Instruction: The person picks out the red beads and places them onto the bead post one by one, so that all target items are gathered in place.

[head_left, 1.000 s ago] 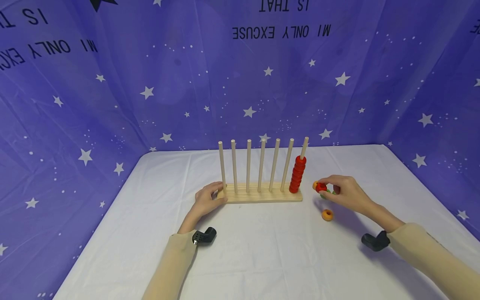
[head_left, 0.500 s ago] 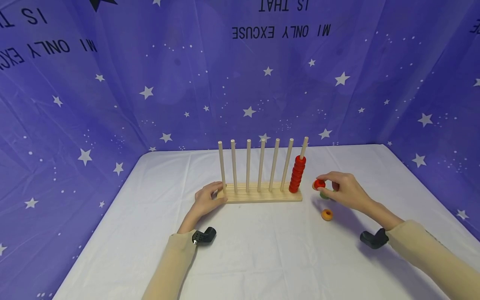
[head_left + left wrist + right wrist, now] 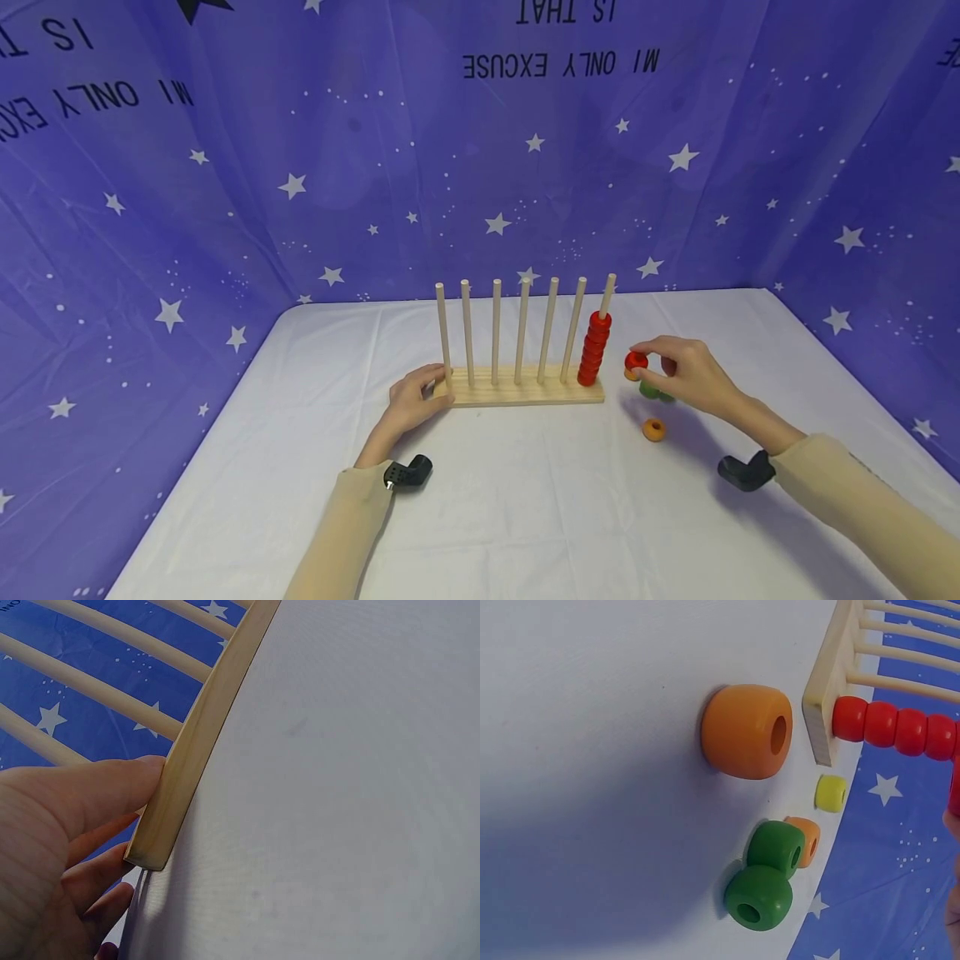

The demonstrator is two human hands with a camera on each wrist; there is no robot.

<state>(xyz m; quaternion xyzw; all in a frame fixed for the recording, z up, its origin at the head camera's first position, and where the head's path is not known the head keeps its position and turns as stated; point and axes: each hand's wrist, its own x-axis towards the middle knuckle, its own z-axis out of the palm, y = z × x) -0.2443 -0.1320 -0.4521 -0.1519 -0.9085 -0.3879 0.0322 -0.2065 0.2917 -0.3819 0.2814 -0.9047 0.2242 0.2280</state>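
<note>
A wooden peg rack (image 3: 517, 392) stands upright on the table, its rightmost peg bearing a stack of red beads (image 3: 594, 350). At the rack's left end my left hand (image 3: 414, 398) grips the base, thumb on the front edge and fingers behind, as the left wrist view (image 3: 157, 825) base also shows. My right hand (image 3: 693, 375) pinches a single red bead (image 3: 636, 361) between thumb and fingers, to the right of the stack. In the right wrist view, that red bead and the fingertips (image 3: 952, 892) show only at the right edge.
Near my right hand lie an orange bead (image 3: 654, 430), a second orange bead (image 3: 804, 840) and two green beads (image 3: 759, 898). A yellow bead (image 3: 831, 793) lies near the rack's end. The white-covered table (image 3: 495, 500) ends at a purple starry cloth (image 3: 420, 167).
My right hand, pinching the red bead, has risen slightly and moved a little left, away from the green beads. The left hand and the rack stay put.
</note>
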